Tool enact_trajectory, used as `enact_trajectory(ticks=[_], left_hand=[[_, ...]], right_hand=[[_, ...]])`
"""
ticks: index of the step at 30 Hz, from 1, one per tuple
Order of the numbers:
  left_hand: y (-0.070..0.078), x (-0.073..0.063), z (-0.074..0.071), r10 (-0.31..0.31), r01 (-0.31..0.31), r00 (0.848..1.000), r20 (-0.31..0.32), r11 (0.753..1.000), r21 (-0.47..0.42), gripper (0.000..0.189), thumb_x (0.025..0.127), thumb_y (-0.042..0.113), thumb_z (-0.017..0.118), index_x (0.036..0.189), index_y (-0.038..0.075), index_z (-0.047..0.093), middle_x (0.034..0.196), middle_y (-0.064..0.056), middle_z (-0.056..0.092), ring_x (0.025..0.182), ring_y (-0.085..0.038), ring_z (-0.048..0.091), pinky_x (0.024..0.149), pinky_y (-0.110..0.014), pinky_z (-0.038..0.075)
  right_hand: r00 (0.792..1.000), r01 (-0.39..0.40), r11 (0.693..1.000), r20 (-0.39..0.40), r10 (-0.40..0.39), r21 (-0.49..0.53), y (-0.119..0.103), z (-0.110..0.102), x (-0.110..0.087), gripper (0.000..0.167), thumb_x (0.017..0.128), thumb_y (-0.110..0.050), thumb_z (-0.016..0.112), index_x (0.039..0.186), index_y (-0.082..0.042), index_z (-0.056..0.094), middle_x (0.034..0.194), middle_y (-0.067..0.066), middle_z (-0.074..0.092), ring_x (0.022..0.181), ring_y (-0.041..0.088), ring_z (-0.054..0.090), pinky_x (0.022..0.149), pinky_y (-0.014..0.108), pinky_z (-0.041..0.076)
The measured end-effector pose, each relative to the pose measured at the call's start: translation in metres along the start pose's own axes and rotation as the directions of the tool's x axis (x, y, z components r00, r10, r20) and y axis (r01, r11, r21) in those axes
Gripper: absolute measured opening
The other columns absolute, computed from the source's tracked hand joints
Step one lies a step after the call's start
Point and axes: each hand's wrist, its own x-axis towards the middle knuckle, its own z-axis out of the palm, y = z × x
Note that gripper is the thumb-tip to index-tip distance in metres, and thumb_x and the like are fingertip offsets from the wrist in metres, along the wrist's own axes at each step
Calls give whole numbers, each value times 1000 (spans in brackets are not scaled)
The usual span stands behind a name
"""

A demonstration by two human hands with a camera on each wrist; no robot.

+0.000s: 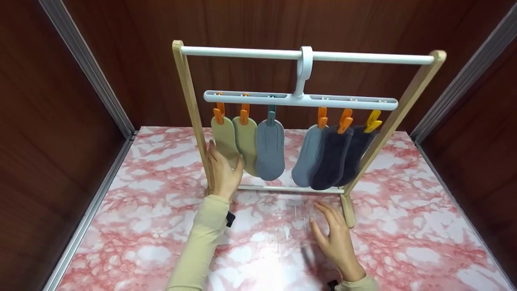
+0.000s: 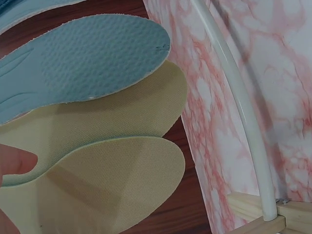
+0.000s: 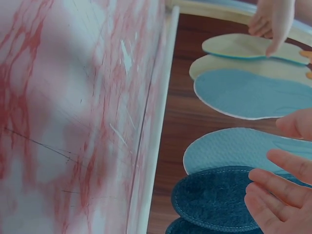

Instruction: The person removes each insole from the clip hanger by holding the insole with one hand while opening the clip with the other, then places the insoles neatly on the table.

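Note:
Several insoles hang by clips from a white hanger [image 1: 242, 97]. My left hand [image 1: 226, 173] is at the leftmost beige insole [image 1: 224, 137], fingers along its left edge and thumb by its right edge, next to a second beige insole [image 1: 245, 139]. An orange clip [image 1: 218, 115] holds the leftmost one at its top. In the left wrist view, the thumb [image 2: 19, 160] overlaps the beige insoles. My right hand [image 1: 333, 238] is low at the front right with fingers spread and nothing in it, below two dark insoles [image 1: 333, 157] and two grey-blue insoles [image 1: 270, 149].
The hanger's hook [image 1: 306, 64] loops over the top bar of a wooden-sided rack [image 1: 190, 93]. A white lower bar [image 1: 278, 188] joins the rack's legs. The rack stands on a pink marbled tabletop [image 1: 153, 226], with dark wood panels [image 1: 258, 24] around it.

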Motion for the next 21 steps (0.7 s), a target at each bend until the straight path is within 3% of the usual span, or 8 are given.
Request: enact_trajectory(ticks=[10,16,21], left_hand=[[-5,11,5,3,-6,998,-56,999,-53,85,81,23,71,139,-15,22,140,-36,34,132,-45,37,111,-47,30],[-12,12,2,-30,27,999,-44,998,-62,88,79,22,74,140,-13,22,140,-35,35,132,-45,37,112,-47,30],[-8,10,7,-25,22,999,-47,998,-59,89,78,22,74,140,-15,22,139,-35,35,131,-45,38,111,-47,30]], right_hand=[[1000,-2,1000,2,2,-3,2,2,1,44,72,2,73,115,4,63,115,22,64,108,35,58,107,13,27],[1000,-7,1000,7,6,13,-2,8,-2,46,72,3,72,118,2,63,116,19,63,109,34,58,106,14,28],[1000,25,999,-10,-25,23,0,3,2,47,70,5,71,117,2,63,116,18,64,107,35,58,106,17,31]])
